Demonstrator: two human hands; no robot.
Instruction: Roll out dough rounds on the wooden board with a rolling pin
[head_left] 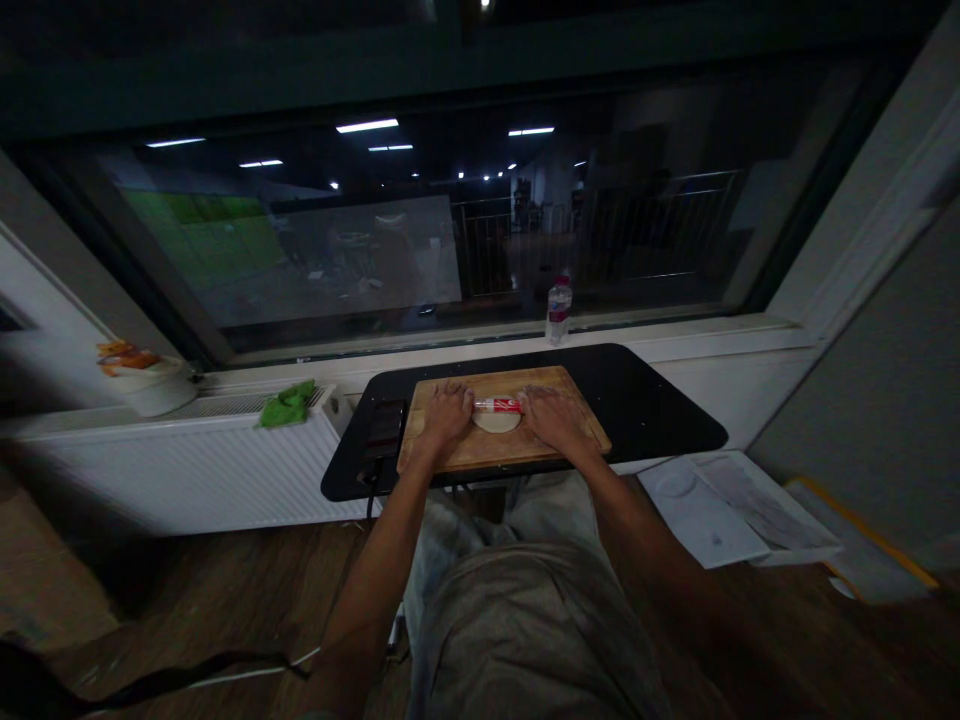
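Spanning the upper frame, window (645,240): dark glass, with bright strips of light and dim shapes in it.
White radiator (210,475): left of the frame, ribbed in front, with a grille along its top.
Black tabletop (637,400): middle of the frame, reaching right, its corners rounded, its near edge just above my legs.
White box (787,530): lower right of the frame, low and flat, near the wall.
Wooden board (480,457): flat on the tabletop, at the centre of the frame, under both my hands.
White tub (156,392): left edge of the frame, up by the sill, something orange at its top.
My left hand (450,412): left of centre over the board, fingers curled on the cylinder's left end; their undersides I cannot see.
My right hand (551,415): right of centre over the board, fingers bent over the cylinder's right end; how hard they press I cannot tell.
Green cloth (287,403): left of centre, crumpled on the radiator's top.
Dark phone-like slab (386,428): on the tabletop, just left of the board.
Clear bottle (558,312): upright at the sill, above and right of centre, with a pinkish cap.
Pale dough (496,422): centre of the frame, flat on the board between my hands.
Red-and-white cylinder (498,405): lying crosswise at the dough's far part, bridging my two hands.
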